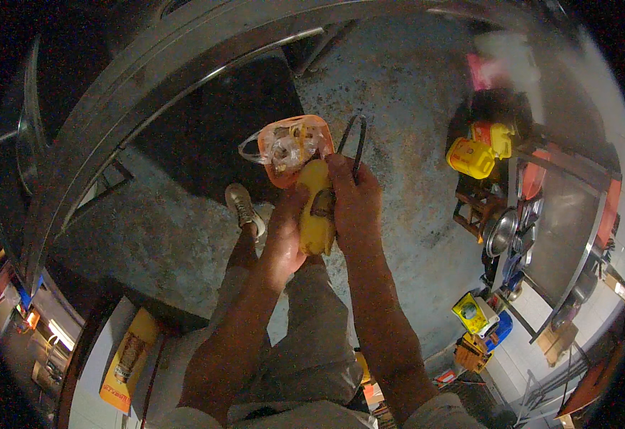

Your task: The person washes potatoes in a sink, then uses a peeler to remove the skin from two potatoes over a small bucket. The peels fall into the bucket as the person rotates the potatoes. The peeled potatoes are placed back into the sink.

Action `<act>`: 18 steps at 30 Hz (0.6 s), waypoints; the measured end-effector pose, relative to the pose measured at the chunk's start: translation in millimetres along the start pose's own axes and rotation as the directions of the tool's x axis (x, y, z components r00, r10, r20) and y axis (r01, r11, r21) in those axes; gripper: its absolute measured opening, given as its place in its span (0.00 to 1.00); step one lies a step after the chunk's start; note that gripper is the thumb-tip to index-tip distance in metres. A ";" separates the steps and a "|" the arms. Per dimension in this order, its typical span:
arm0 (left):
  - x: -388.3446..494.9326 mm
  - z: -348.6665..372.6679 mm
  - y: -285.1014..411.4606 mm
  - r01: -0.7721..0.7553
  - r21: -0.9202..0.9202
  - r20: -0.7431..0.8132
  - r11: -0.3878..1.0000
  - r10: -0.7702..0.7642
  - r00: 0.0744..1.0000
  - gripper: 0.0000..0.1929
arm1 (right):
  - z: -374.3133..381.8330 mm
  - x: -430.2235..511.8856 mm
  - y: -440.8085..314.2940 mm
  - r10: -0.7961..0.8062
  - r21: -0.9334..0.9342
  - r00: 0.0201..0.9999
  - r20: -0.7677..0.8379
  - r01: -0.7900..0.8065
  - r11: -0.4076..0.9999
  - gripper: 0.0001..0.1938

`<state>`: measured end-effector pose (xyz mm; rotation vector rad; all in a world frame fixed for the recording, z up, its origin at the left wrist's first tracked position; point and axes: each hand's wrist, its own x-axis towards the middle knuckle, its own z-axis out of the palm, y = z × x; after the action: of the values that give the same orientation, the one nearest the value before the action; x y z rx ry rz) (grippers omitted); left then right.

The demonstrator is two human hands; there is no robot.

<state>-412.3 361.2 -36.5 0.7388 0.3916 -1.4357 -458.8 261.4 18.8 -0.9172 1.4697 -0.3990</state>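
A yellow oblong thing with a dark patch on its side (312, 230) is held upright between my two hands; its exact kind is unclear. My left hand (285, 230) wraps its left side. At its upper right, my right hand (356, 201) has its fingers against it, and a dark, narrow loop-shaped thing (362, 139) sticks out from that hand, perhaps tongs. Just beyond the yellow thing is an orange plastic container (323, 126) with a clear plastic bag (283, 147) in it. What supports the container is hidden.
Yellow jerrycans (470, 158), a wooden stool (468, 212) and a metal bowl (501, 233) stand to the right, beside a metal-topped table (564, 230). A curved-looking metal edge (184, 91) crosses the upper left. A yellow printed packet (130, 359) lies at lower left.
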 end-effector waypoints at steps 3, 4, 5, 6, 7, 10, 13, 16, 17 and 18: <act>0.8 -1.3 1.0 0.048 -0.018 0.039 0.999 -0.048 0.998 0.27 | 0.5 4.5 7.3 -0.030 0.101 1.000 -0.001 0.030 0.994 0.20; 0.7 -3.3 2.2 0.069 -0.030 0.057 0.997 -0.067 0.996 0.27 | 0.8 7.0 12.5 -0.049 0.132 0.999 -0.005 0.049 0.990 0.20; -0.4 -5.1 2.9 0.063 0.004 0.036 0.998 -0.063 0.997 0.28 | -1.7 10.6 14.7 -0.011 0.141 1.000 0.002 0.011 0.990 0.20; -2.7 -3.9 4.4 0.060 0.039 0.016 0.997 -0.061 0.998 0.28 | -6.2 14.3 14.0 0.028 0.149 1.000 0.007 -0.029 0.988 0.21; -4.5 -3.4 5.3 0.059 0.073 -0.004 0.996 -0.059 0.998 0.28 | -9.0 16.1 13.3 0.067 0.158 0.998 0.012 -0.068 0.985 0.21; -7.5 -7.9 6.5 0.096 0.050 0.046 0.994 -0.099 0.994 0.29 | -7.5 13.1 7.6 0.101 0.155 0.995 -0.010 -0.099 0.983 0.23; -15.3 -13.4 14.5 0.186 0.075 0.186 0.980 -0.197 0.963 0.29 | -15.1 17.8 16.5 0.069 0.082 0.997 -0.018 -0.067 0.994 0.24; -26.4 -28.0 10.6 0.260 0.101 0.078 0.960 -0.269 0.960 0.29 | -21.0 24.9 22.8 0.100 0.053 0.994 -0.038 -0.097 0.994 0.25; -29.0 -32.4 9.2 0.265 0.047 0.086 0.963 -0.269 0.959 0.29 | -20.0 24.9 23.9 0.127 0.102 0.991 -0.051 -0.122 0.987 0.23; -31.3 -34.7 8.7 0.269 -0.006 0.093 0.963 -0.267 0.959 0.29 | -15.9 23.1 20.5 0.156 0.152 0.986 -0.060 -0.145 0.978 0.22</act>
<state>-401.4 407.4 -39.3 0.6186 0.4457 -1.7126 -477.2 252.7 -9.3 -0.6748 1.5425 -0.4258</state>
